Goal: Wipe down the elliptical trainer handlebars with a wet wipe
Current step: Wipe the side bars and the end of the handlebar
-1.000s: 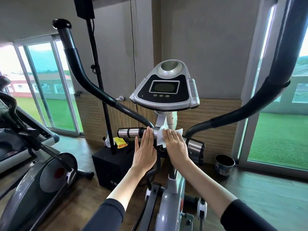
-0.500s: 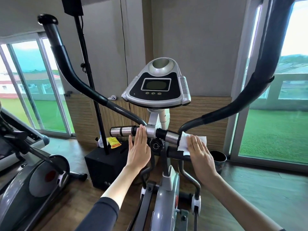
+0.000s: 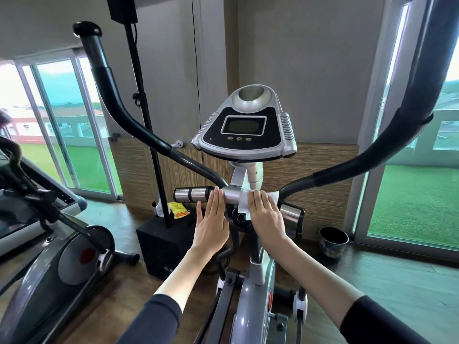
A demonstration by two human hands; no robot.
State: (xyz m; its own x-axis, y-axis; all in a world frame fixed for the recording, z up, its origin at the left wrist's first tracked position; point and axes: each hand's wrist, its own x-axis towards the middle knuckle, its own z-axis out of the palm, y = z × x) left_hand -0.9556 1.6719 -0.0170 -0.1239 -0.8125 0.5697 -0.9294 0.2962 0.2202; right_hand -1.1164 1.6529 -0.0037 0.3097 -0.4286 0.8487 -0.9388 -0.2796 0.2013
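The elliptical's short fixed handlebar (image 3: 232,194) runs across the middle, silver with black bands, below the console (image 3: 244,131). My right hand (image 3: 267,217) lies flat with straight fingers, pressing a white wet wipe (image 3: 244,203) onto the bar just right of its centre. My left hand (image 3: 211,224) rests flat on the bar's left half, fingers straight, touching the chrome grip (image 3: 193,194). The bar's right chrome end (image 3: 291,213) shows beyond my right hand. Two long black swing handles rise to the upper left (image 3: 119,105) and upper right (image 3: 387,150).
A second exercise machine (image 3: 49,256) stands at the left. Behind the elliptical are a black speaker box (image 3: 164,242) with a pole, a yellow packet (image 3: 178,211) on it, and a dark pot (image 3: 334,240) on the wooden floor by the right window.
My right hand slid the wipe from the bar's right end back toward the centre. My left hand stayed on the left half of the bar.
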